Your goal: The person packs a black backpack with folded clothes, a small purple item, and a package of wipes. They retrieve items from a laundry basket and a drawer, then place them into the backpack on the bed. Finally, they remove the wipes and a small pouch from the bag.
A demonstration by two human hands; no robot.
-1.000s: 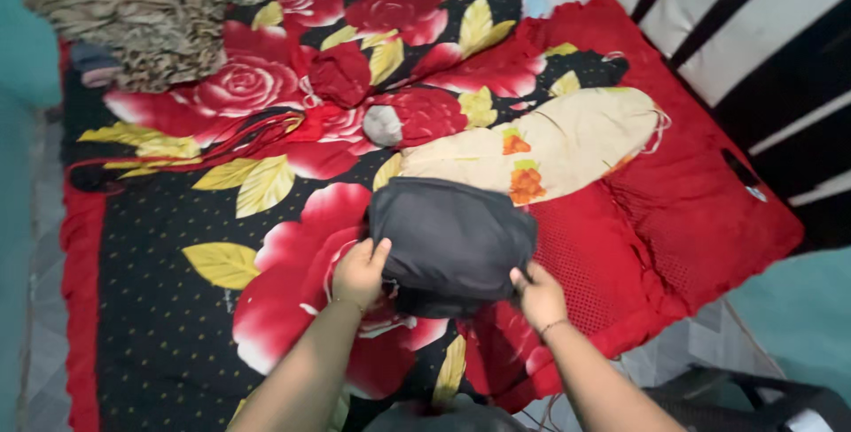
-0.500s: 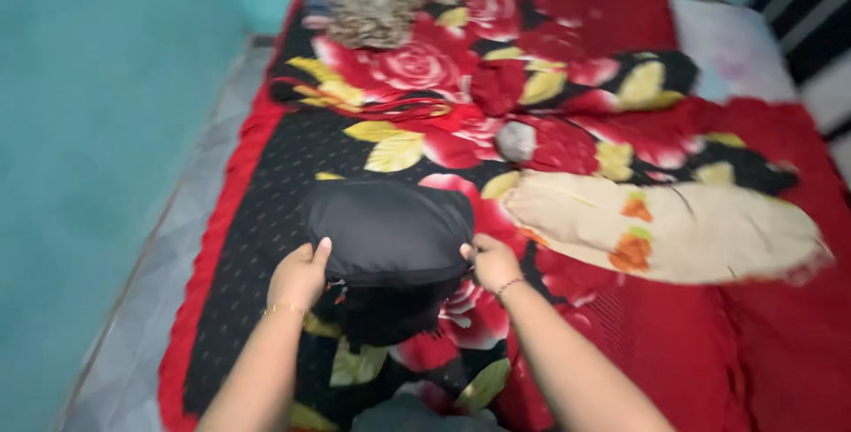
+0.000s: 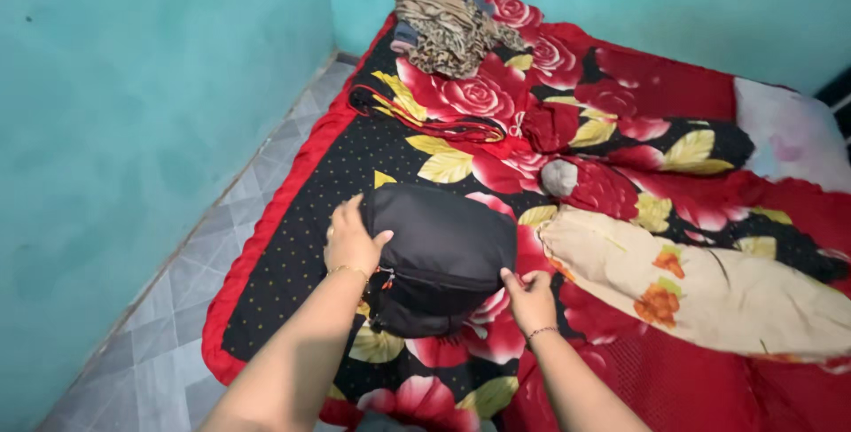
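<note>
Teal walls on two sides, meeting in a corner; grey tiled floor along the left wall.

Red mattress laid on the floor, covered by a black blanket with red roses and yellow leaves, partly rumpled toward the middle.

Cream bolster with orange flower print lying on the right, long axis running from centre toward lower right.

Pale pillow at the far right edge.

Black bag resting flat on the blanket, near the mattress's lower left area, just beside the bolster's near end. Shape roughly oblong; long axis running from upper left to lower right, seam line curving across the lower half. Top end direction: cannot tell.

Heap of leopard-print cloth at the far corner of the mattress, well apart from the bag.

Left hand laid on the bag's left edge, fingers pressed together, thumb spread onto the top face; thin bracelet at the wrist.

Right hand at the bag's lower right edge, fingers curled, pinching the fabric edge.

Small grey bundle between blanket folds, above the bolster.
</note>
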